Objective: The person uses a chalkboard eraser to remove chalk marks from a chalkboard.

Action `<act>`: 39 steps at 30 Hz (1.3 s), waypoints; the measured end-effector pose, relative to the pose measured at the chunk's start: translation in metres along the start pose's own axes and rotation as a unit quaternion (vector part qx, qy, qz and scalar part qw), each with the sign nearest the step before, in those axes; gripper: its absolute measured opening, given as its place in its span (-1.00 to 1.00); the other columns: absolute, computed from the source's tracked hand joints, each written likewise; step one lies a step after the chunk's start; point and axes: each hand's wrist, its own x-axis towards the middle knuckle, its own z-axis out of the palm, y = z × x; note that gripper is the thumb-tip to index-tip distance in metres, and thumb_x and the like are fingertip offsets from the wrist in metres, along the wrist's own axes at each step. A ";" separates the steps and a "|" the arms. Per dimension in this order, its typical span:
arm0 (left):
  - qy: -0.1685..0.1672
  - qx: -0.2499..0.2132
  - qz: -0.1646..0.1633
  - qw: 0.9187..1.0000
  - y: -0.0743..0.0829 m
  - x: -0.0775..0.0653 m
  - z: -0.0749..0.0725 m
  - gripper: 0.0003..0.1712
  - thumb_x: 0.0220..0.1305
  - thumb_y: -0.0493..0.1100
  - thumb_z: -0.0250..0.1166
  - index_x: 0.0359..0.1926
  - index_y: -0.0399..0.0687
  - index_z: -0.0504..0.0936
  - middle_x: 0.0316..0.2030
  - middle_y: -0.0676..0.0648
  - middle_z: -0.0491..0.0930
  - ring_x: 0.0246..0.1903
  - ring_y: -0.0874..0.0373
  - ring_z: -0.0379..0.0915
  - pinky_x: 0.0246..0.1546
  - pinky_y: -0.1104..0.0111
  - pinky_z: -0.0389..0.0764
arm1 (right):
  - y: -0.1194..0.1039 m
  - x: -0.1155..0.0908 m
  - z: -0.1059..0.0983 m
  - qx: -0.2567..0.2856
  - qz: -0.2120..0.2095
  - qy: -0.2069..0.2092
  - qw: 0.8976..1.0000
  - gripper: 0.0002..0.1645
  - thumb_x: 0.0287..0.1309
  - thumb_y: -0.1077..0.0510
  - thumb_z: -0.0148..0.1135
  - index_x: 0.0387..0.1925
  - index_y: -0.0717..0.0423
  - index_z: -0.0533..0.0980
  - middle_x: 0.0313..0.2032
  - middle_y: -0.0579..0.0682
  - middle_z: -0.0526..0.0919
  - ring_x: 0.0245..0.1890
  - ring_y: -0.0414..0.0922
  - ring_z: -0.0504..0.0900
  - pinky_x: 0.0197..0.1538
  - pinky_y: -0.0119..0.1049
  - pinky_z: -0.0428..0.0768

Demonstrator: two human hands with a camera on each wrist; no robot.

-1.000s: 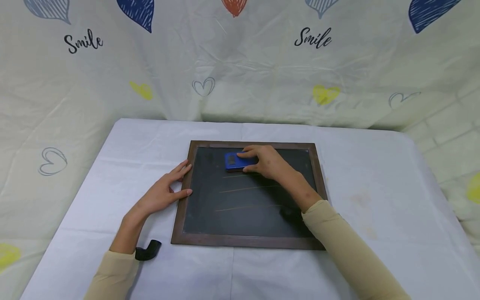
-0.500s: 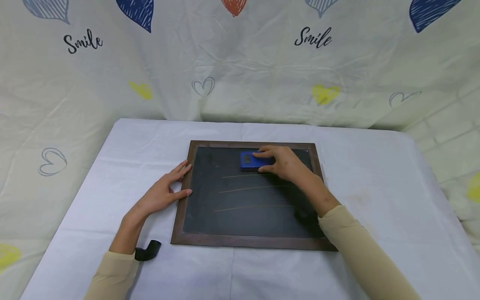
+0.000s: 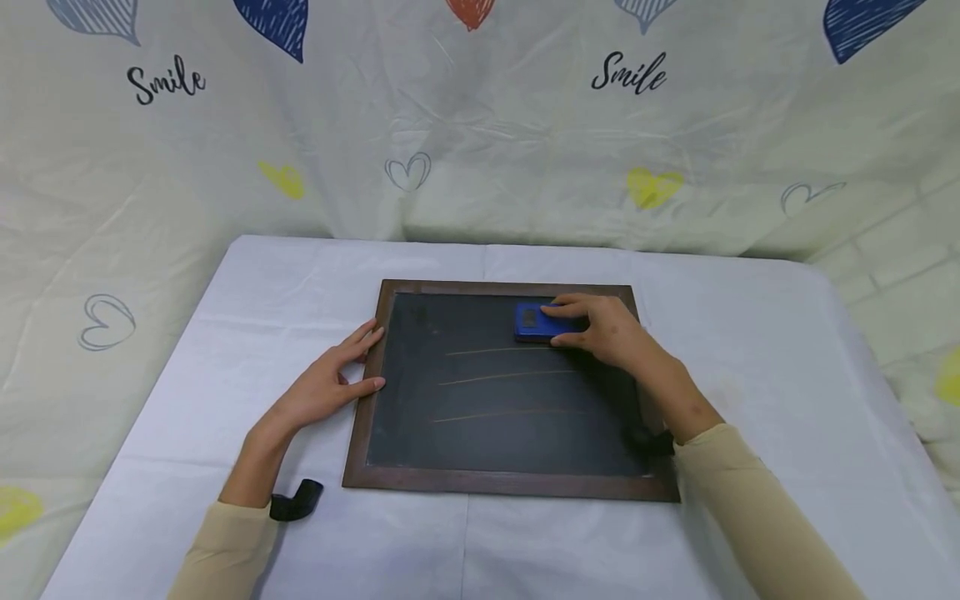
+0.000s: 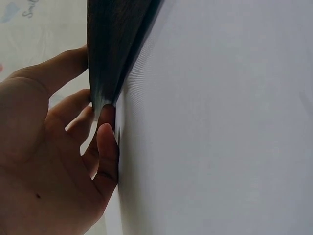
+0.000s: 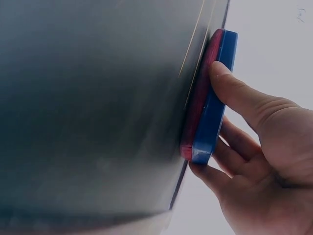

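1. Blue covers the upper body of an eraser [image 3: 531, 325], with a red layer [image 5: 198, 110] beneath it; it lies on the far right part of a dark chalkboard [image 3: 480, 446], red side to the surface, just inside the far edge of the brown frame [image 3: 487, 482].
2. The right hand [image 3: 611, 331] pinches the eraser from its right end; the thumb is on the near long side, the fingers on the far side, parted only by the eraser's width.
3. The left hand [image 3: 322, 387] rests at the left side of the frame; its fingers are spread and lightly bent, thumb nearer and fingertips farther along the edge, touching it without wrapping round it.
4. Three thin yellowish lines [image 3: 506, 377] run left to right across the middle of the board, one behind another; the eraser sits just beyond the farthest, whose right end meets the shadow by the right hand.
5. Tan sleeves [image 3: 765, 508] cover both forearms; a black object [image 3: 297, 502] shows at the left cuff, near the board's near left corner.
6. A white cloth [image 3: 780, 367] spreads under the board; behind it hangs a pale backdrop [image 3: 517, 108] printed with hearts and "Smile".
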 end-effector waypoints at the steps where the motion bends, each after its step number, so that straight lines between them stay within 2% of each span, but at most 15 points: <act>1: -0.002 0.000 -0.002 1.000 0.000 0.000 -0.001 -0.06 0.41 -0.01 0.39 0.65 0.09 0.13 0.70 0.02 -0.09 0.35 -0.10 0.38 -0.18 0.39 0.49 | 0.002 -0.001 -0.001 0.000 -0.001 0.003 1.000 -0.33 0.24 0.05 0.50 0.37 -0.05 0.55 0.47 0.14 0.46 0.48 0.26 0.39 0.34 0.18 0.51; 9: -0.004 -0.006 -0.005 1.000 -0.002 0.000 -0.002 -0.06 0.40 -0.03 0.40 0.65 0.10 0.13 0.70 0.03 -0.09 0.36 -0.10 0.36 -0.19 0.40 0.48 | 0.014 -0.006 -0.004 -0.006 -0.002 0.004 1.000 -0.32 0.24 0.06 0.49 0.38 -0.03 0.54 0.48 0.18 0.44 0.49 0.29 0.36 0.35 0.21 0.49; 17: -0.005 -0.003 -0.009 1.000 -0.005 -0.003 -0.001 -0.06 0.41 -0.01 0.40 0.66 0.13 0.13 0.70 0.05 -0.10 0.38 -0.10 0.36 -0.19 0.40 0.48 | 0.024 -0.016 -0.010 0.004 0.015 -0.005 1.000 -0.32 0.27 0.07 0.47 0.39 0.00 0.52 0.50 0.18 0.41 0.50 0.31 0.33 0.32 0.21 0.51; 24: -0.004 -0.007 -0.009 1.000 -0.002 -0.002 -0.004 -0.07 0.41 -0.02 0.39 0.66 0.13 0.13 0.70 0.07 -0.10 0.39 -0.09 0.36 -0.16 0.39 0.48 | 0.031 -0.018 -0.017 -0.019 0.005 0.003 1.000 -0.33 0.26 0.10 0.47 0.38 0.06 0.53 0.45 0.22 0.45 0.45 0.34 0.37 0.29 0.23 0.52; 32: -0.003 -0.014 0.000 1.000 -0.002 -0.001 -0.003 -0.07 0.41 -0.03 0.39 0.65 0.06 0.13 0.70 0.00 -0.09 0.37 -0.13 0.36 -0.18 0.40 0.48 | 0.035 -0.020 -0.020 -0.020 -0.011 0.003 1.000 -0.34 0.27 0.13 0.46 0.38 0.10 0.53 0.40 0.22 0.47 0.45 0.33 0.37 0.33 0.25 0.48; 39: -0.004 -0.012 -0.007 1.000 -0.002 0.000 0.000 -0.06 0.40 -0.01 0.40 0.65 0.10 0.13 0.70 0.04 -0.09 0.36 -0.08 0.36 -0.18 0.42 0.47 | 0.038 -0.026 -0.020 -0.018 -0.023 0.021 0.999 -0.34 0.27 0.12 0.47 0.38 0.09 0.54 0.39 0.22 0.48 0.43 0.34 0.39 0.32 0.27 0.47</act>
